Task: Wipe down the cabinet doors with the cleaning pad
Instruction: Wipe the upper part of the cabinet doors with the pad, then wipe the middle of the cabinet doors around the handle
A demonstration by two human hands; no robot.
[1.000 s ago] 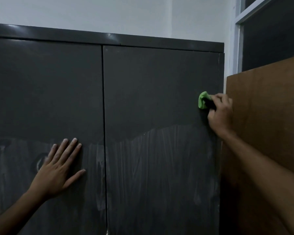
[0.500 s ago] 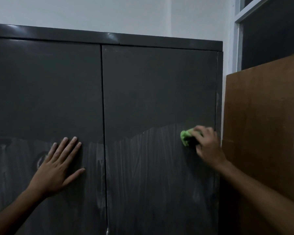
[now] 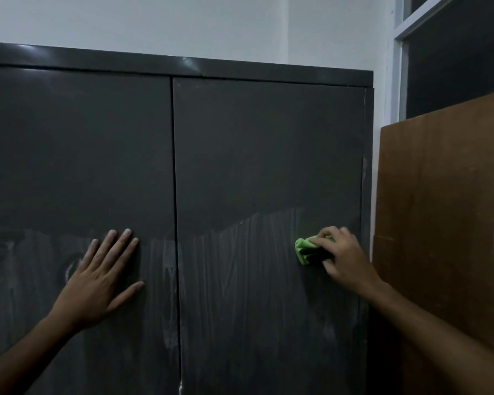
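Left hand (image 3: 97,277) flat, fingers spread straight, pressed on left cabinet door (image 3: 77,172). Right hand (image 3: 344,259) curled round green cleaning pad (image 3: 304,248), held against right cabinet door (image 3: 268,155), streaked lower part. Brown board (image 3: 445,223) beside cabinet. No readable writing.

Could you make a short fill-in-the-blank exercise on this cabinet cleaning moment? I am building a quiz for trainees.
1. The right hand grips a ____ cleaning pad.
2. The left hand rests flat on the ____ cabinet door.
3. The pad touches the ____ cabinet door.
4. Beside the cabinet leans a ____ wooden board.

Missing words: green; left; right; brown
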